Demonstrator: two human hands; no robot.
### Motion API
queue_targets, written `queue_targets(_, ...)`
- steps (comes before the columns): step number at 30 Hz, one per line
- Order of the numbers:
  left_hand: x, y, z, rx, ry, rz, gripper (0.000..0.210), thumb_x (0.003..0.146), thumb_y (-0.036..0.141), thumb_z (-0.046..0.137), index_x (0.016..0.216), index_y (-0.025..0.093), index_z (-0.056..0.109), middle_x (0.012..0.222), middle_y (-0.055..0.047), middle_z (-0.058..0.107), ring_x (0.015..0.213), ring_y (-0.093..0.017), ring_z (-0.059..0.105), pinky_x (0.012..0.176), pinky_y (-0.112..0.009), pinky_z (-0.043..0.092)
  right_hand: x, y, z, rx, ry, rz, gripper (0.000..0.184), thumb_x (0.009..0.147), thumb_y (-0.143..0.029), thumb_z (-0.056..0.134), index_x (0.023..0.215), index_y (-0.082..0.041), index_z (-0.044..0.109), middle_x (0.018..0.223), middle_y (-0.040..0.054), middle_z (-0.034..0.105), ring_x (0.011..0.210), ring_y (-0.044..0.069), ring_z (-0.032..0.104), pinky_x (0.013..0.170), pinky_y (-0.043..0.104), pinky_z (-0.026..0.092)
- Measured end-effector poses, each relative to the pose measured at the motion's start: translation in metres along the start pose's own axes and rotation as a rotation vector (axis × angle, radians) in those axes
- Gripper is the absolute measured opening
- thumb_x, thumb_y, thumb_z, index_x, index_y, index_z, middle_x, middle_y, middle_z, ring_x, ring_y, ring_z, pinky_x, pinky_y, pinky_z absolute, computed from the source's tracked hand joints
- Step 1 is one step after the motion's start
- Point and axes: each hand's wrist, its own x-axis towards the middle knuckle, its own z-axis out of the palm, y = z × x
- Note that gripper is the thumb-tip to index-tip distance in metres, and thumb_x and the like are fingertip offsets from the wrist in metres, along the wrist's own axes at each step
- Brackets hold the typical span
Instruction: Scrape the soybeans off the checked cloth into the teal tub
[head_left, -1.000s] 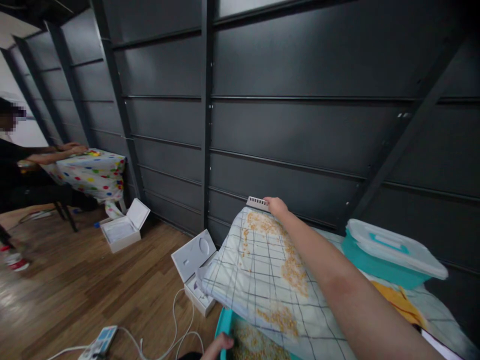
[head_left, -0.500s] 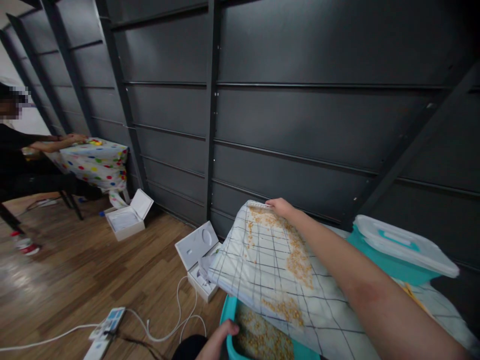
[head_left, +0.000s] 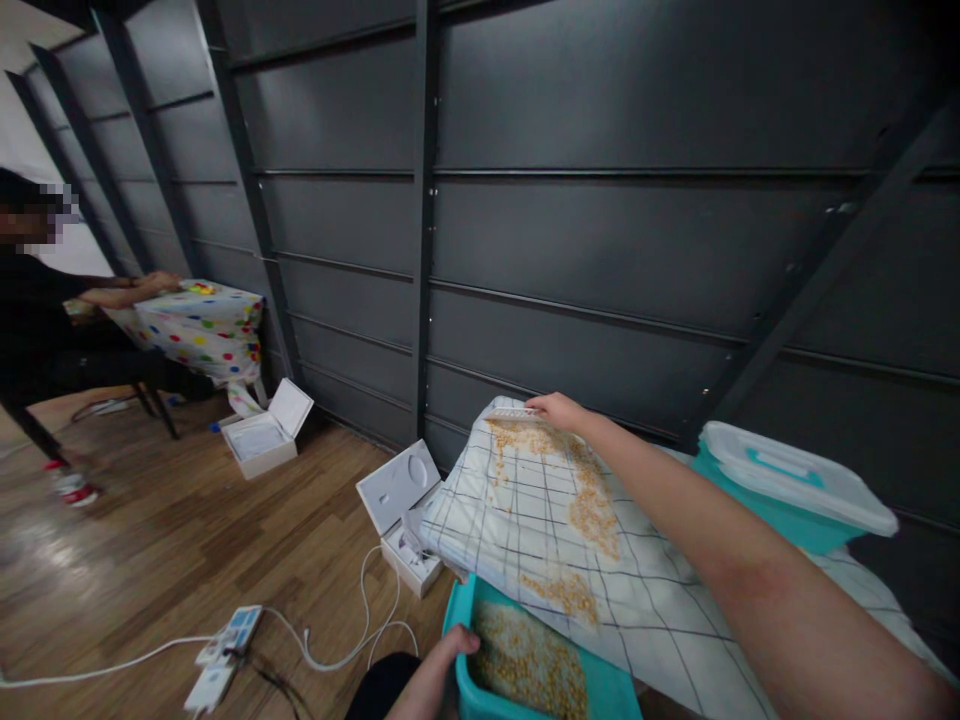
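My right hand (head_left: 559, 411) reaches to the far end of the checked cloth (head_left: 517, 530), fingers closed on one end of a flat white strip with small holes or teeth (head_left: 512, 414); its exact kind I cannot make out. The strip rests at the far edge of scattered yellow kernels (head_left: 594, 515), which look like corn or soybeans. Below the cloth's near edge, my left hand (head_left: 454, 648) grips the left rim of a teal plastic bin (head_left: 466, 690), thumb over the edge. More kernels (head_left: 532, 665) cover the bin's bottom.
A teal box with a white lid (head_left: 806, 480) stands on the cloth at right. Dark metal panels (head_left: 600, 250) rise behind. White cartons (head_left: 397, 500), a power strip (head_left: 223, 660) with cables and a bottle (head_left: 73, 487) lie on the floor. Another person (head_left: 45, 300) sits at a dotted-cloth table (head_left: 210, 325).
The view has shifted slightly. My right hand and the white strip remain at the cloth's far end, the strip drawn slightly nearer. My left hand stays on the bin's rim.
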Motion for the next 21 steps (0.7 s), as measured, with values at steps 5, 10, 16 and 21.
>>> queue_targets(5, 0.0002, -0.0006, -0.0005, 0.016, 0.021, 0.046, 0.053, 0.071, 0.034, 0.063, 0.119, 0.014, 0.053, 0.084, -0.01, 0.073, 0.083, -0.033, 0.07, 0.078, -0.046, 0.054, 0.0016, 0.0023, -0.0002, 0.018, -0.011, -0.004, 0.037, 0.085, -0.014, 0.051, 0.117, -0.018, 0.068, 0.119, 0.008, 0.069, 0.107, 0.022, 0.063, 0.091, 0.027, 0.043)
queue_targets(10, 0.0008, -0.0003, -0.0011, 0.032, 0.033, 0.036, 0.054, 0.07, 0.034, 0.064, 0.119, 0.014, 0.054, 0.083, -0.01, 0.072, 0.083, -0.033, 0.07, 0.079, -0.047, 0.053, 0.0, 0.0023, -0.0017, 0.033, -0.029, -0.017, 0.035, 0.082, -0.013, 0.052, 0.112, -0.018, 0.069, 0.112, 0.0066, 0.071, 0.101, 0.021, 0.064, 0.086, 0.025, 0.044)
queue_targets(16, 0.0033, -0.0006, -0.0024, 0.043, 0.079, 0.071, 0.051, 0.073, 0.033, 0.062, 0.119, 0.013, 0.052, 0.083, -0.009, 0.072, 0.083, -0.032, 0.07, 0.078, -0.045, 0.054, -0.0014, 0.0043, -0.0028, 0.022, -0.036, -0.051, 0.031, 0.08, -0.012, 0.052, 0.104, -0.017, 0.072, 0.105, 0.0067, 0.073, 0.093, 0.02, 0.065, 0.08, 0.024, 0.043)
queue_targets(21, 0.0073, -0.0025, -0.0051, 0.033, 0.058, 0.096, 0.052, 0.073, 0.033, 0.062, 0.121, 0.014, 0.05, 0.083, -0.009, 0.072, 0.084, -0.032, 0.07, 0.077, -0.043, 0.054, -0.0022, 0.0058, -0.0019, 0.017, -0.021, -0.027, 0.029, 0.078, -0.01, 0.054, 0.098, -0.019, 0.073, 0.097, 0.0035, 0.074, 0.087, 0.017, 0.065, 0.075, 0.022, 0.043)
